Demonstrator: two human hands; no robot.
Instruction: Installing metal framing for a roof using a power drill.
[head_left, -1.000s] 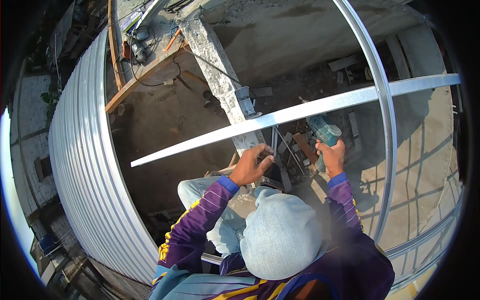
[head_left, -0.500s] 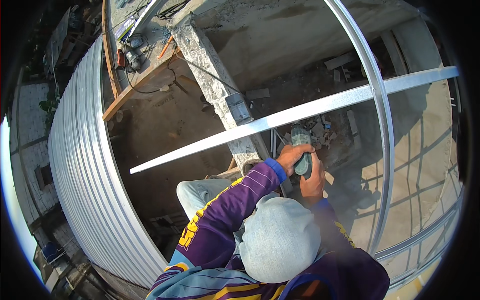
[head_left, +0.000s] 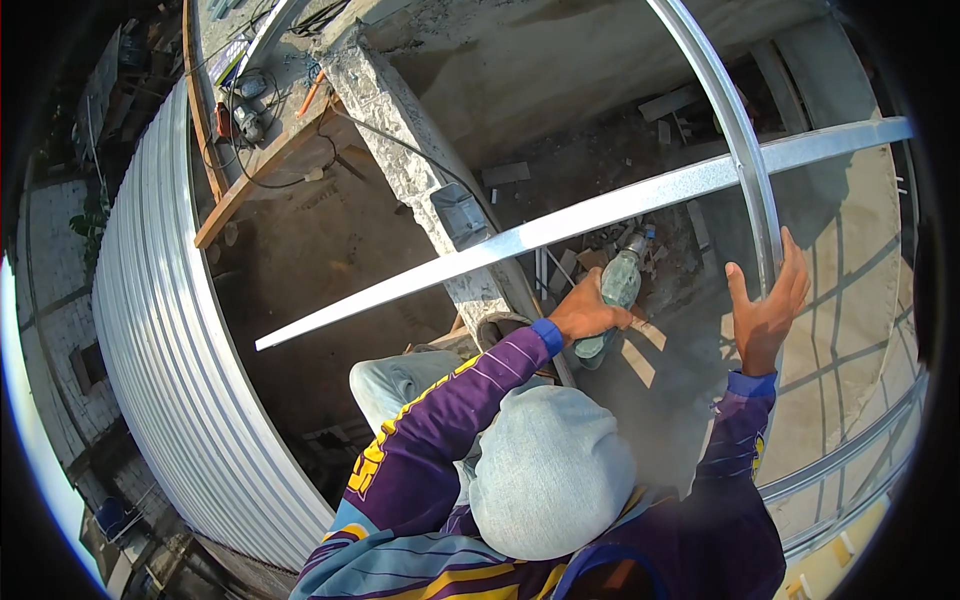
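My left hand (head_left: 580, 312) is wrapped around a green power drill (head_left: 622, 278) with a silvery front end, held below the long metal bar (head_left: 600, 212). The handle end of the drill shows beneath my fingers. My right hand (head_left: 766, 315) is raised off the tool, thumb and fingers spread on either side of a second, curved-looking metal bar (head_left: 745, 165). That bar meets the long one at a crossing. Whether my right hand touches it I cannot tell. Haze or dust hangs near my right forearm.
A rough concrete beam (head_left: 405, 150) passes beneath the long bar, with a metal box (head_left: 460, 213) on it. Corrugated metal sheeting (head_left: 190, 330) curves along the left. Power tools with cords (head_left: 247, 122) lie on a ledge at upper left. Rubble (head_left: 660, 272) lies far below.
My right hand has let go of the drill and moved right to the curved bar, opening its fingers. My left hand keeps the drill, which has tilted with its front end rightward.
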